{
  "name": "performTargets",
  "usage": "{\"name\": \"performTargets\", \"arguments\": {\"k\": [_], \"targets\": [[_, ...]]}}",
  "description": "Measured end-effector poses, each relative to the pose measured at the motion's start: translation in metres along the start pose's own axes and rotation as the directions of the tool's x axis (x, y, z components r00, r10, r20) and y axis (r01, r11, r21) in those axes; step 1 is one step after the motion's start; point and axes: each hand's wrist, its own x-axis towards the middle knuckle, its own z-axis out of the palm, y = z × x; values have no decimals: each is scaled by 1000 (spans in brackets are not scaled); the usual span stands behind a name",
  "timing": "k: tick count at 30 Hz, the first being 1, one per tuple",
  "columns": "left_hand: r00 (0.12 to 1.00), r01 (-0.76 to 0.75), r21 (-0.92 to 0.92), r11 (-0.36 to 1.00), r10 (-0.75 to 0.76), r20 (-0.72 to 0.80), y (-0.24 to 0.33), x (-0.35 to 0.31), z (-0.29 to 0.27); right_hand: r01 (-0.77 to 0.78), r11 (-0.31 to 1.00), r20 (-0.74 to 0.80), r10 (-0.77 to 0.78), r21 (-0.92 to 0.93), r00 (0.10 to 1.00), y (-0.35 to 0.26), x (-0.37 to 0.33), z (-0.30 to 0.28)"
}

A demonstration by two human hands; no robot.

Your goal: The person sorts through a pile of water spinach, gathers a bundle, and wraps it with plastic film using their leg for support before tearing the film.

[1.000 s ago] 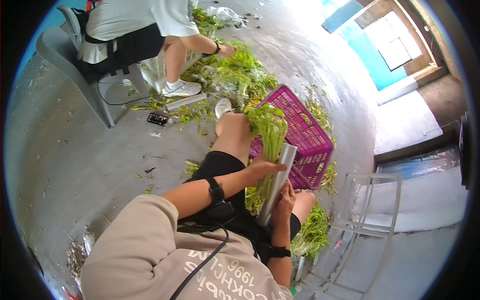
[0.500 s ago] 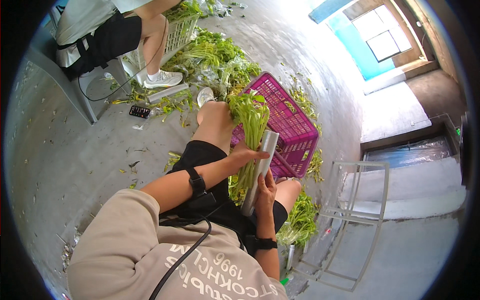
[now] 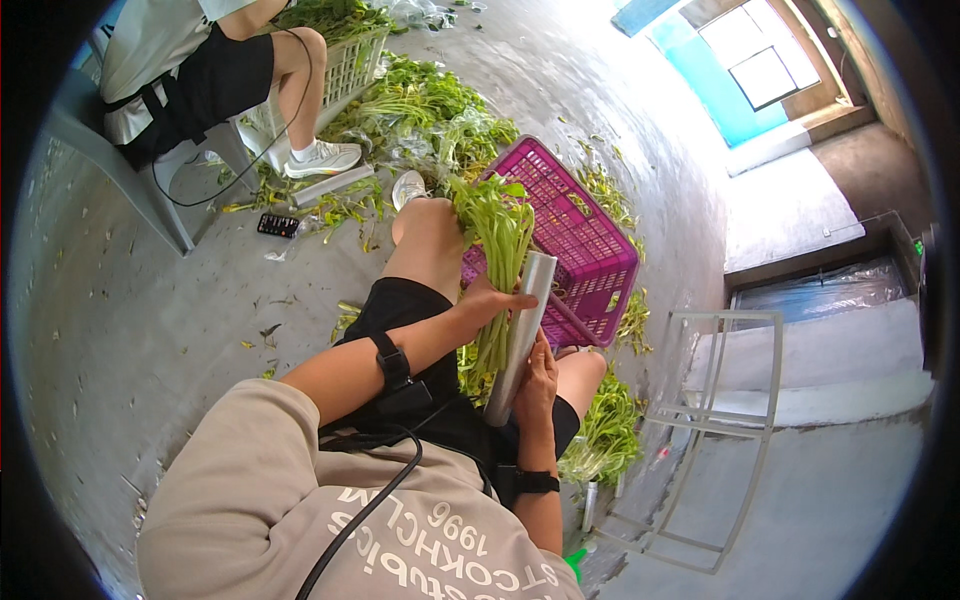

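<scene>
My left hand [image 3: 490, 300] is closed around a bunch of leafy green stalks [image 3: 495, 235], which look like celery, with the leaves pointing up and away from me. Its thumb reaches across onto a shiny silver-grey tube or roll [image 3: 522, 335] lying alongside the stalks. From the other side, my right hand [image 3: 537, 372] grips the lower part of this roll. Some of its fingers are hidden behind the roll. Both things are held above my lap, between my knees. Just beyond them a purple plastic crate [image 3: 590, 250] sits tilted on the floor.
Heaps of greens [image 3: 420, 105] and clear plastic lie ahead; more greens [image 3: 605, 430] are by my right leg. At upper left a person [image 3: 225, 75] sits on a grey chair [image 3: 120, 160] beside a pale crate [image 3: 345, 80]. A black remote [image 3: 278, 224] and a metal frame [image 3: 715, 430] stand out.
The roll and my right hand have shifted slightly, and the right fingers now lie flatter along the roll. My left hand keeps its hold on the stalks. The view has moved a little.
</scene>
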Motion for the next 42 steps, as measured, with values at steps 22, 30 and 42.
{"name": "performTargets", "arguments": {"k": [22,30,42], "targets": [[999,28,-56,998,-27,28,-4,2,-3,-2,980,101,22,-198,995,5,-7,-10],[999,-23,-86,996,20,-36,3,-1,0,-50,998,46,52,-41,998,7,-8,-8],[1000,26,-110,994,-27,-8,4,-1,-7,29,973,154,7,-229,988,10,-5,-13]]}}
